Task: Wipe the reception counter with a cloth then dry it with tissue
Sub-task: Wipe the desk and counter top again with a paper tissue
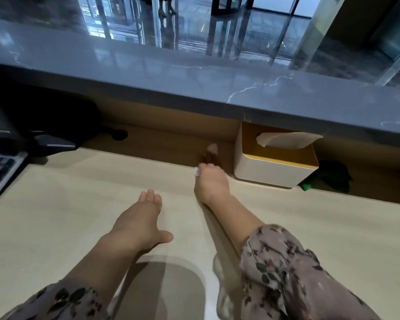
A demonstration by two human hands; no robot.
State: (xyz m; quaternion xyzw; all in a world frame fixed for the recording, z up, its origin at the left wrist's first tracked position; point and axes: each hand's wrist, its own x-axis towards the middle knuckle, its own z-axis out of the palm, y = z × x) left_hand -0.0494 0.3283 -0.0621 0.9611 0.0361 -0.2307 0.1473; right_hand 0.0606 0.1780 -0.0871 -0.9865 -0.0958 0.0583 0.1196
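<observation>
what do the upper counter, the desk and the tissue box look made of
Upper counter: polished stone or stone-look slab, grey with white veins, glossy reflections. Desk: pale wood-look laminate, probably, matt. Tissue box: white body, likely plastic; tan lid looks like wood or bamboo.

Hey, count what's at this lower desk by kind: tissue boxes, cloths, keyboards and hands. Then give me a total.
Tissue box: 1
Green cloth: 1
Keyboard: 1
Hands: 2, the left hand and the right hand
Total: 5
</observation>
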